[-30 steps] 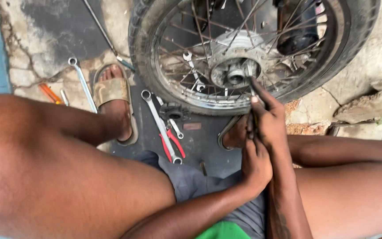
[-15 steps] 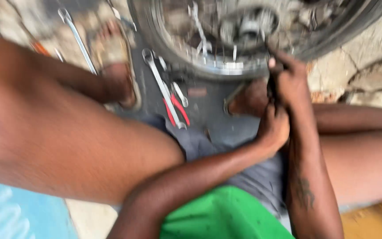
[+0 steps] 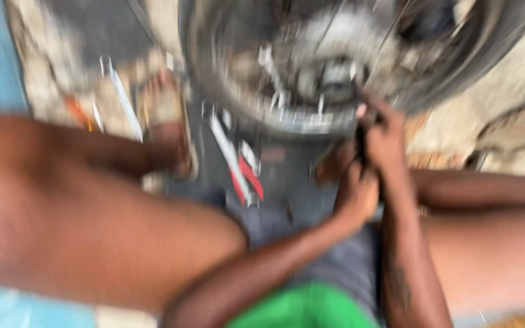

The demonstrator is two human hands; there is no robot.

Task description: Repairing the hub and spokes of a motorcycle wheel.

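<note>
The view is blurred by motion. A spoked motorcycle wheel (image 3: 293,121) lies on the ground in front of me, its hub (image 3: 335,76) near the top centre. My right hand (image 3: 387,140) is closed around a thin dark tool (image 3: 364,143) whose tip reaches toward the hub. Just below it, my left hand (image 3: 356,194) grips the lower end of the same tool. My left forearm crosses my lap from the lower left. Both bare legs spread to either side of the wheel.
Red-handled pliers (image 3: 249,177) and a steel spanner (image 3: 223,146) lie on a dark mat between my legs. A long wrench (image 3: 120,91) and an orange-handled screwdriver (image 3: 77,112) lie at the left by my sandalled foot (image 3: 165,115). Broken stone lies at the right.
The camera has swung and blurred. Both hands stay together on the tool at the wheel's hub, with only small shifts.
</note>
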